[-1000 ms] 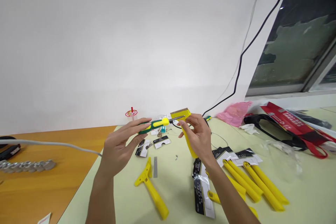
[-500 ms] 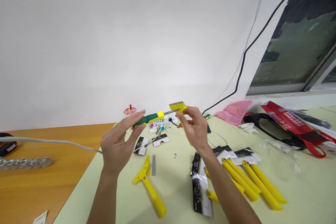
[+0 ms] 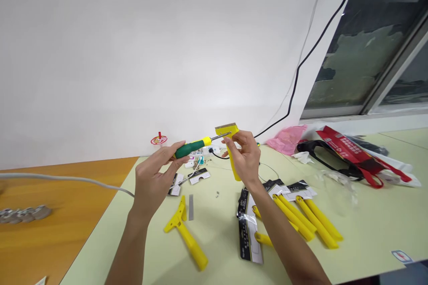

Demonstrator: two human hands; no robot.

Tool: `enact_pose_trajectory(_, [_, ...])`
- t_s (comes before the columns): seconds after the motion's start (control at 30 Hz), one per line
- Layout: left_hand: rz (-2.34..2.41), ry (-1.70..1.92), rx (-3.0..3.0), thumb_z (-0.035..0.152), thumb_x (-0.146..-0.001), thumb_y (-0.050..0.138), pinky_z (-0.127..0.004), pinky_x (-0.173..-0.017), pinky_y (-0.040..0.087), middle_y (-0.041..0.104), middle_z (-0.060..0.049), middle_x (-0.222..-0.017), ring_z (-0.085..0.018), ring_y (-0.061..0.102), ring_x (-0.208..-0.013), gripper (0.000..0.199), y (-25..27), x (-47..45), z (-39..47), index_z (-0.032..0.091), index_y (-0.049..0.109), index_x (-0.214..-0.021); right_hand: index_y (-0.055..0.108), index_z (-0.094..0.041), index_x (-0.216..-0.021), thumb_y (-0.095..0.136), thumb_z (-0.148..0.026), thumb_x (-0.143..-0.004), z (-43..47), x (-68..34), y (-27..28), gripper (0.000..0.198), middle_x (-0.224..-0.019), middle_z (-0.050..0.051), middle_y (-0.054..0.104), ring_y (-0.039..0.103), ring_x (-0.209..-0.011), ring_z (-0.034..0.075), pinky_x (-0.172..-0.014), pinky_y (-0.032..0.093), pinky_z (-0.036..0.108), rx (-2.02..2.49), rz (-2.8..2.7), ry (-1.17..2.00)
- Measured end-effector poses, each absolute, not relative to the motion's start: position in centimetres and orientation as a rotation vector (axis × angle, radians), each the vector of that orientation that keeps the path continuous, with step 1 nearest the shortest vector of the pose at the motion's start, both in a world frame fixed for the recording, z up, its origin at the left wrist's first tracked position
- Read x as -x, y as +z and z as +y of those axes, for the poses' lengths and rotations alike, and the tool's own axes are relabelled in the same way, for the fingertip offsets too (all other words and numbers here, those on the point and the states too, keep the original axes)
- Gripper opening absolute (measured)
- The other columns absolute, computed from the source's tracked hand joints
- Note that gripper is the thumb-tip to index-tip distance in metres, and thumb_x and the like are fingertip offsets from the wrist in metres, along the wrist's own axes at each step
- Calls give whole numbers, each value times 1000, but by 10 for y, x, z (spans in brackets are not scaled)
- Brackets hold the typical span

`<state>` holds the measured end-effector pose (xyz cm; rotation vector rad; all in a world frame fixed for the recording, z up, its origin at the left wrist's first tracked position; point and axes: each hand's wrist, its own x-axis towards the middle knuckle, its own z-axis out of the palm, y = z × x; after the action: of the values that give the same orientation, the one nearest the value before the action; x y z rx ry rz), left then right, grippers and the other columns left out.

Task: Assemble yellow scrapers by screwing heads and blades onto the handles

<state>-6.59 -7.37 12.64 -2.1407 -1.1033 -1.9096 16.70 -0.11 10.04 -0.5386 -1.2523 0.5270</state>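
Note:
My left hand grips a green and yellow screwdriver by its handle, fingers and thumb closed round it. Its metal shaft points right, and the tip meets the head of a yellow scraper, which has a grey blade along its top edge. Closed round that scraper below its head is my right hand. On the table beneath lies another yellow scraper with no blade in its head. Beside it is a loose grey blade. Tiny metal pieces, perhaps screws, lie to the right.
Yellow handles and black-and-white packaging cards lie on the pale table at right. Behind them are a pink bag and a red package. A power strip sits by the wall. A grey cable crosses at left.
The camera view has shifted a little to the right. The held scraper is turned so more of its yellow handle shows. Screwdriver and scraper are still together.

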Motion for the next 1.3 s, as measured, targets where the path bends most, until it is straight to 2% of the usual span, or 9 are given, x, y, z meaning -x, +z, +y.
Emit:
enact_pose_trajectory(0.13, [-928,-1969,2154,14,-96,83,-33,-89,69,82,-1,-119,-20,79,-104,43,128,59,-74,40,84,-130,72,-29,-114,81,-46,-100,-1,-170,101,24,-112,5,75,75,-98,23,-51,69,28,560,-1260,478])
enact_pose_trajectory(0.27, [-965,-2082,2204,18,-95,85,-39,-97,69,80,-4,-125,-24,77,-116,44,127,59,-73,38,82,-134,73,-29,-116,81,-45,-101,-2,-172,99,23,-113,5,75,75,-99,23,-52,69,27,568,-1276,436])
enact_pose_trajectory(0.47, [-984,-2142,2122,25,-97,84,-38,-83,72,83,-8,-122,-27,79,-115,25,125,63,-71,34,88,-120,75,-27,-115,80,-42,-101,-2,-172,95,21,-111,4,74,73,-97,22,-56,71,28,585,-1307,396])
enact_pose_trajectory(0.63, [-1048,-2202,2112,25,-91,90,-45,-97,71,80,-10,-131,-29,78,-120,45,129,60,-76,30,82,-135,75,-26,-117,76,-47,-104,0,-172,93,25,-112,6,74,75,-101,23,-57,71,28,608,-1325,383])
enact_pose_trajectory(0.73, [-1072,-2145,2122,27,-91,90,-44,-100,70,78,-9,-138,-29,76,-125,42,129,60,-77,30,83,-132,75,-26,-117,75,-48,-104,2,-173,92,25,-112,6,73,75,-101,23,-58,71,29,609,-1319,389])
enact_pose_trajectory(0.8, [-1097,-2095,2124,27,-91,90,-42,-99,70,81,-7,-133,-28,78,-121,39,126,62,-76,30,85,-129,75,-26,-116,76,-48,-104,3,-174,92,25,-113,6,73,75,-100,23,-58,71,29,612,-1305,391])
enact_pose_trajectory(0.97, [-1284,-2007,2179,27,-95,86,-39,-93,72,88,0,-99,-23,86,-91,34,121,63,-74,28,85,-128,74,-26,-116,75,-51,-104,6,-176,94,27,-113,7,73,75,-100,24,-54,69,28,631,-1291,366])
enact_pose_trajectory(1.2, [-1228,-2214,2217,31,-88,93,-40,-95,72,87,-2,-115,-23,84,-94,45,122,57,-75,28,85,-131,75,-27,-117,76,-46,-103,9,-178,93,23,-114,7,72,74,-100,23,-54,69,27,644,-1308,346])
enact_pose_trajectory(1.3, [-1285,-2247,2191,36,-93,89,-40,-94,71,87,-4,-109,-22,83,-88,35,124,58,-77,27,87,-126,75,-27,-117,76,-45,-103,9,-178,93,23,-114,7,73,74,-100,23,-54,69,27,654,-1312,339])
